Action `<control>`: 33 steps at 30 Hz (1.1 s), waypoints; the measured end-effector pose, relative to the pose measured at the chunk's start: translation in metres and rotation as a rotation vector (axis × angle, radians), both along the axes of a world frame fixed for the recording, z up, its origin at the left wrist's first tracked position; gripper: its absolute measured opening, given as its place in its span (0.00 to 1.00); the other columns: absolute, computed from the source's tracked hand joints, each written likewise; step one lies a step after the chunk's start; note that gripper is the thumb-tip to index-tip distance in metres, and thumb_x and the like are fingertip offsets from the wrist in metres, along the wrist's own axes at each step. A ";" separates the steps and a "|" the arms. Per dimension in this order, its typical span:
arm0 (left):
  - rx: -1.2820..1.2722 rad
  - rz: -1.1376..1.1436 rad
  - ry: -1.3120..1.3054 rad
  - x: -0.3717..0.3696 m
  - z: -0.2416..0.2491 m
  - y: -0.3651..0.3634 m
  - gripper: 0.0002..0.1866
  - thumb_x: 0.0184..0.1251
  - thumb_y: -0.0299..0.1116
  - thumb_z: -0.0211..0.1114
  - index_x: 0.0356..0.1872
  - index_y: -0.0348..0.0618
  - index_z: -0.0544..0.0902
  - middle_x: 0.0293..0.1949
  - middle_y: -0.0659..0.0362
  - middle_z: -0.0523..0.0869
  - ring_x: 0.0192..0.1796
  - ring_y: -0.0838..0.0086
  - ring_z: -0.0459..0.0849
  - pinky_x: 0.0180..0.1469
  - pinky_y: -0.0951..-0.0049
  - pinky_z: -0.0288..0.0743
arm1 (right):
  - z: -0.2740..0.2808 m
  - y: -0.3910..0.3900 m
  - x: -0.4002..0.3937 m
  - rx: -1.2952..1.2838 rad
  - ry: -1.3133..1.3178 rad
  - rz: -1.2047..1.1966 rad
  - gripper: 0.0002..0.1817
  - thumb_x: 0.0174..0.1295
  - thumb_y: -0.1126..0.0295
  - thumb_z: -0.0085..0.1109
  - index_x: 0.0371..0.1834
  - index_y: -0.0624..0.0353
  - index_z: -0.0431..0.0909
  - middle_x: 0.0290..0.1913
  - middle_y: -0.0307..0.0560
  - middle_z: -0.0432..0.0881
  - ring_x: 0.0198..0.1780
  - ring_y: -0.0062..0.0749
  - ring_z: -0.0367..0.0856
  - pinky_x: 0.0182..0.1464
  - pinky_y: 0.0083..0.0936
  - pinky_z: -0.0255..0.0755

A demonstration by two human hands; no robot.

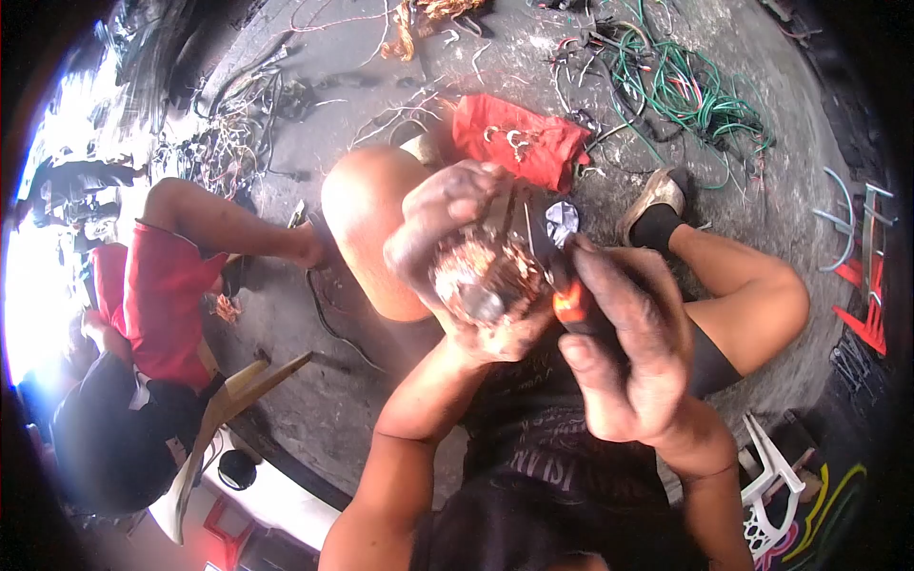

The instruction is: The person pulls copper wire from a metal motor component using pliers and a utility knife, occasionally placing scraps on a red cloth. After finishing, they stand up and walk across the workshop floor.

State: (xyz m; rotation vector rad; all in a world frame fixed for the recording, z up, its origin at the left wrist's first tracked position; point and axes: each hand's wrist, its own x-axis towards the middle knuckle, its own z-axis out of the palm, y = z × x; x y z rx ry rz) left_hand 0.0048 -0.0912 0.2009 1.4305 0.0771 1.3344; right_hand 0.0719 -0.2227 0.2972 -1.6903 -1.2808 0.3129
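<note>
Close in front of my chest, my left hand (428, 224) is wrapped round a copper-wound part (519, 257) with a grey, round, blurred centre. Copper strands bristle from its edges. My right hand (633, 333) grips a hand tool with an orange-and-black handle (569, 303). Its dark upper end reaches up against the side of the copper part, and its exact kind is hidden by my fingers and blur. The fingers of both hands are darkened with grime. Just above the tool shows a small crumpled silvery piece (562, 221).
A red cloth (519, 143) bearing pale scraps lies on the grey floor beyond my knees. Tangled green wires (695, 105) spread at upper right, copper bundles (409, 29) at the top. Another person (133, 400) sits at left beside a chair (224, 404). White plastic furniture (776, 481) stands lower right.
</note>
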 end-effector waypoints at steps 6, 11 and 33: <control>0.109 -0.035 0.221 -0.010 -0.006 0.001 0.40 0.47 0.32 0.75 0.61 0.42 0.63 0.50 0.46 0.80 0.60 0.50 0.75 0.64 0.48 0.66 | 0.032 -0.022 0.022 -0.231 0.063 0.157 0.24 0.58 0.70 0.63 0.58 0.68 0.77 0.45 0.57 0.79 0.39 0.40 0.79 0.43 0.31 0.76; -0.135 -0.292 -0.215 0.004 -0.014 0.011 0.41 0.47 0.36 0.78 0.60 0.46 0.61 0.54 0.47 0.74 0.62 0.50 0.73 0.67 0.41 0.62 | 0.048 -0.017 0.023 -0.260 0.034 0.179 0.24 0.58 0.66 0.65 0.56 0.66 0.80 0.42 0.54 0.77 0.38 0.33 0.78 0.41 0.25 0.75; -0.001 -0.350 -0.167 0.002 -0.001 0.015 0.38 0.49 0.38 0.78 0.54 0.45 0.60 0.49 0.47 0.73 0.58 0.52 0.74 0.63 0.44 0.67 | 0.053 -0.007 0.037 -0.295 -0.017 0.234 0.25 0.50 0.68 0.65 0.53 0.66 0.82 0.38 0.54 0.76 0.36 0.37 0.77 0.43 0.30 0.73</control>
